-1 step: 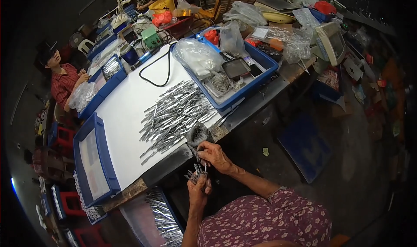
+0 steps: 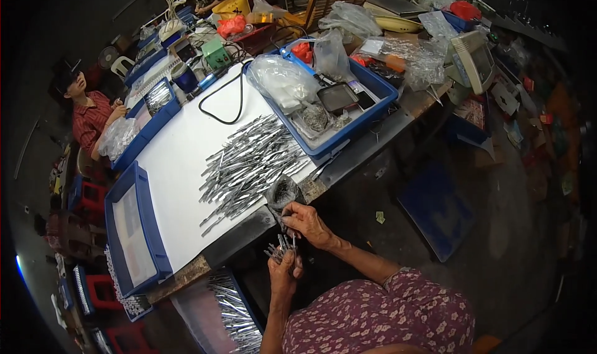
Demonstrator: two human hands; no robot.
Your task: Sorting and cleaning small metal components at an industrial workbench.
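My left hand (image 2: 285, 273) is closed around a bunch of thin metal strips (image 2: 285, 242), whose ends stick up past the fingers. Just above it, my right hand (image 2: 306, 222) is pinched, with its fingertips close to the strips' upper ends; what sits between them is too small to make out. Right behind that hand, a grey, dusty pouch (image 2: 285, 192) with an open mouth and dark contents rests at the table's edge. A broad pile of loose silvery strips (image 2: 249, 167) lies on the white tabletop (image 2: 180, 195) beyond the pouch.
A blue bin (image 2: 373, 108) holds plastic bags, a dark tray and fine metal bits. At left stands a shallow blue tray (image 2: 163, 254). More strips (image 2: 233, 313) fill a bin below the table. A person in a red shirt (image 2: 93, 121) sits across at far left.
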